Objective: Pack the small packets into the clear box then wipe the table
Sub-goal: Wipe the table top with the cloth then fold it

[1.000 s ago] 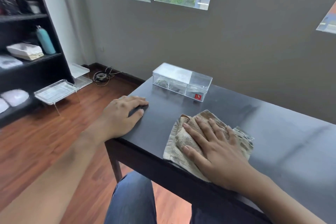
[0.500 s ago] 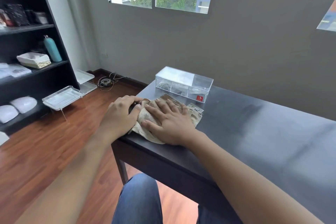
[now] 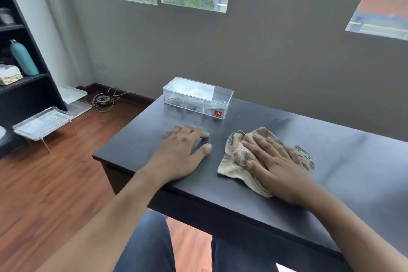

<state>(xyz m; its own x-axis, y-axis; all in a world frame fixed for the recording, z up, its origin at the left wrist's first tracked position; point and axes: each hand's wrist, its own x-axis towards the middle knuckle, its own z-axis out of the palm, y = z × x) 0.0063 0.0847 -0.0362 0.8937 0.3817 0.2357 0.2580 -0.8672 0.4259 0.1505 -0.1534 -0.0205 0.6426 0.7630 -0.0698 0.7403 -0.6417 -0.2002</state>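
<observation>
A clear box (image 3: 197, 97) with its lid on stands at the far left of the dark table (image 3: 344, 161), against the wall side. Small dark packets (image 3: 175, 101) show through its left wall. My right hand (image 3: 273, 165) lies flat, fingers spread, pressing a crumpled beige patterned cloth (image 3: 234, 157) onto the tabletop near the front edge. My left hand (image 3: 181, 152) rests palm down on the table, left of the cloth, holding nothing. A gap of bare table separates my two hands.
A black shelf unit (image 3: 26, 81) stands at the left with a teal bottle (image 3: 23, 57). Clear trays (image 3: 42, 122) and a coil of cable (image 3: 102, 100) lie on the wooden floor beside the table. The grey wall runs just behind the table.
My right hand slid the cloth from next to my left hand back toward the right. The left hand stayed on the table.
</observation>
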